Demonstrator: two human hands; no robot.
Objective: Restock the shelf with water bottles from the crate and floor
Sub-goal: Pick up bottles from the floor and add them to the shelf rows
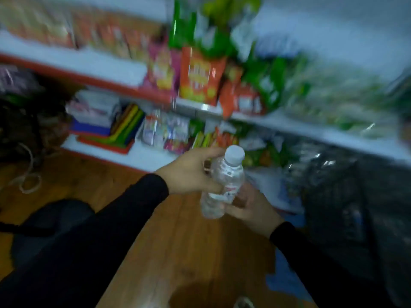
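Observation:
A clear plastic water bottle [224, 181] with a white cap and a red-and-white label is held upright, slightly tilted, in front of me above the wooden floor. My left hand [189, 172] grips its upper body from the left. My right hand [249, 207] wraps its lower part from the right and below. Both arms wear black sleeves. The white shelf [138, 155] with a red front edge stands beyond the bottle, its lowest board just behind my hands. The picture is blurred by motion. No crate can be made out.
Bright snack bags [200, 78] crowd the middle shelf. Stacked coloured paper and small packets [124, 127] fill the bottom shelf. A dark plastic bag [347, 207] bulges at the right. A dark bundle with rope [26, 130] lies at the left on the brown floor [182, 252].

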